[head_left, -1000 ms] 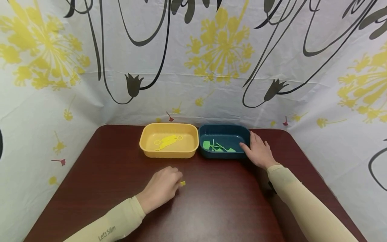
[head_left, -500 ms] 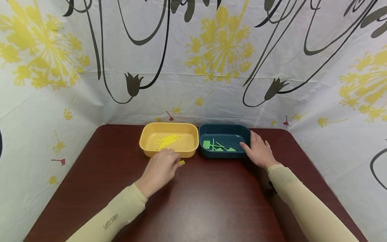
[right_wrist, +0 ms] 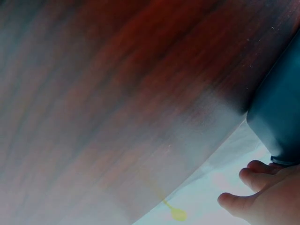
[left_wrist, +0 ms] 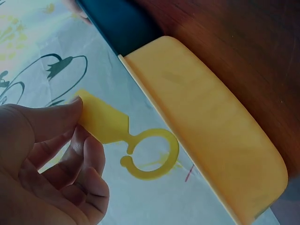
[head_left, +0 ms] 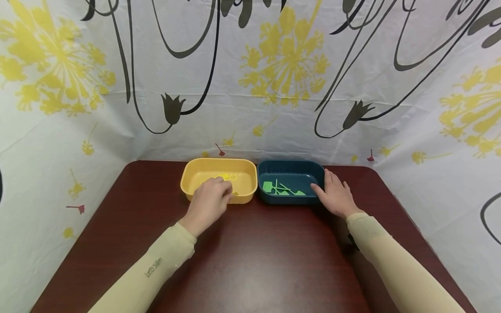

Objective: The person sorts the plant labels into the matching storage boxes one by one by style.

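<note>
My left hand [head_left: 207,202] hovers over the front rim of the yellow bin [head_left: 248,191]. Between thumb and fingers it pinches a flat yellow tag with an open ring [left_wrist: 105,118], clearest in the left wrist view. The ring hangs free beside the bin's rim there. Inside the bin lie more yellow ringed tags [head_left: 232,177], mostly hidden behind the hand. My right hand [head_left: 335,195] rests at the right end of the dark blue bin [head_left: 291,200], with the thumb over the rim and the fingers extended along the outside.
Several flat green pieces, some with thin stems [head_left: 268,187], lie in the blue bin. Both bins stand side by side near the back of the dark red-brown table [head_left: 266,261]. A patterned white cloth [head_left: 250,121] hangs behind and at both sides.
My left hand has moved forward from the middle of the table to above the yellow bin, carrying the yellow tag. My right hand stays at the blue bin.
</note>
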### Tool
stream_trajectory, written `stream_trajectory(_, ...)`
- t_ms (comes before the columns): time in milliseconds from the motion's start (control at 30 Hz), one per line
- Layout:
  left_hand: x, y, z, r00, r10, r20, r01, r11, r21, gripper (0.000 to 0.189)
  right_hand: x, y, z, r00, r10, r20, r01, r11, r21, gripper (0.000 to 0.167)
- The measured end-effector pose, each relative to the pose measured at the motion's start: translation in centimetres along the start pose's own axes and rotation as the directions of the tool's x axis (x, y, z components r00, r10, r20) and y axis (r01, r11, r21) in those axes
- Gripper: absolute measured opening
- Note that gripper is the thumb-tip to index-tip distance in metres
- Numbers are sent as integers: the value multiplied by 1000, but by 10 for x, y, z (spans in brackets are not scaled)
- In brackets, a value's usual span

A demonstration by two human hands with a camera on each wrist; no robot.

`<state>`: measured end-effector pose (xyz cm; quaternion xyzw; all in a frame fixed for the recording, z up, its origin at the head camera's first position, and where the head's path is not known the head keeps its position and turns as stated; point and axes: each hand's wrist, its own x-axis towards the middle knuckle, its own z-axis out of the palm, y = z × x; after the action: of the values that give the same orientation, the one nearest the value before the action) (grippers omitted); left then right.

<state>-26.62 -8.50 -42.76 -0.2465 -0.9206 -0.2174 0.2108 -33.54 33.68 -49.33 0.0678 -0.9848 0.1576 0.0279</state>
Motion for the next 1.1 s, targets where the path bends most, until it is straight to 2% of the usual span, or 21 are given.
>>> stream_trajectory(333,15,-20,10,998,2,-59,2,997,72,19,1,1,-1,1000,2,5,-2,1000,-2,98)
stream_trajectory(533,22,-30,16,1000,-1,-24,4,992,123,16,0,-1,-1,1000,0,7,0,1000,-3,98)
stream_trajectory(700,29,-33,15,998,-51,20,49,993,109,15,-1,-1,-1,1000,0,9,0,1000,1,97)
stream_trajectory(833,35,-32,10,997,-73,25,70,993,91,17,-1,-1,-1,1000,1,10,-1,1000,1,97)
stream_trajectory(933,41,-31,8,998,-60,24,57,992,109,17,0,0,-1,1000,3,10,-3,1000,0,98)
stream_trajectory(1100,48,-34,12,999,-20,40,12,983,185,19,1,1,0,1000,0,12,0,1000,-2,98)
